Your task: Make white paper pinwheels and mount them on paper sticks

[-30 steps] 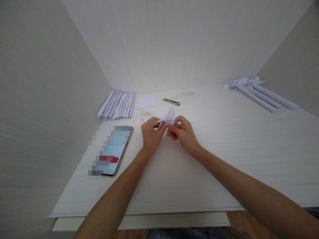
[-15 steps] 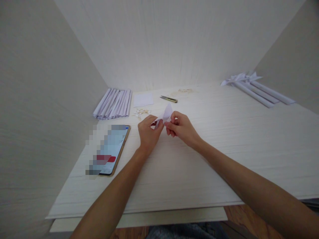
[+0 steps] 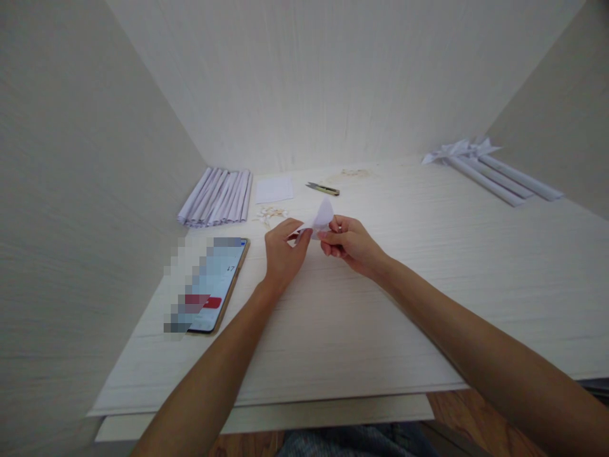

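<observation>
Much of the small folded white paper piece (image 3: 320, 220) is sitting hidden between the fingertips of both hands, so its folds are hard to read; only a pointed flap is sticking up at 12 o'clock from the pinch. The phone (image 3: 216, 285) lying at 8 o'clock from the hands is showing a blurred screen, and its left side is lost in that blur. The small pale scraps (image 3: 270, 214) at 11 o'clock from the hands are too small to make out.

The left hand (image 3: 281, 254) is reaching in from the lower left, curled, its thumb and forefinger closing on the paper's left end. The right hand (image 3: 349, 244) is coming in from the lower right, fingers bent, pinching the paper's right side. The paper is hovering just above the white table (image 3: 428, 285), near its middle.

Further off, a row of rolled paper tubes (image 3: 216, 197) is lying at 10 o'clock, with a flat white sheet (image 3: 274, 189) and a small cutter (image 3: 323, 188) beyond, and finished paper sticks (image 3: 490, 171) at 2 o'clock.
</observation>
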A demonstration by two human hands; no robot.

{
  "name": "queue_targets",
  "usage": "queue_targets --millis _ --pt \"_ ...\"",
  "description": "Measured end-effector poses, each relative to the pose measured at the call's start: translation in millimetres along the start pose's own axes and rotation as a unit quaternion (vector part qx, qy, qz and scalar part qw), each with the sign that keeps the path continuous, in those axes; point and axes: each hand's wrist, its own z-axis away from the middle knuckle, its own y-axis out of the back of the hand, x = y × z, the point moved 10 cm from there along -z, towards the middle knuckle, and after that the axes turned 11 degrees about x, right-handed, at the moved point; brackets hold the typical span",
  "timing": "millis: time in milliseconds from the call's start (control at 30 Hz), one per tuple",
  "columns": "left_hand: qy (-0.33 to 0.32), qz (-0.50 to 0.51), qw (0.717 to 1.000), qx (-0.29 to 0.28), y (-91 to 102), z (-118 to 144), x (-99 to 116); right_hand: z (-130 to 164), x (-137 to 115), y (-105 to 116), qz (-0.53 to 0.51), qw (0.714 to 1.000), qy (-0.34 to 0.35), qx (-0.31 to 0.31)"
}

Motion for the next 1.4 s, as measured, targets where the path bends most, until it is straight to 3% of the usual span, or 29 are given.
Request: queue_targets --millis 500,767,1400 --pt "0.015 0.007 1.0 -0.001 1.3 -0.8 -2.0 -0.3 3.2 -0.7 -0.021 0.999 -0.028 -0.022" --pt "0.066 0.033 0.997 -0.001 -0.9 -0.7 -10.8 -2.2 4.9 1.5 -0.015 0.999 -0.036 -0.03" --pt "0.057 0.025 0.998 -0.005 -1.2 -1.3 -6.3 -4.1 7.3 5.7 -0.016 0.999 -0.042 -0.015"
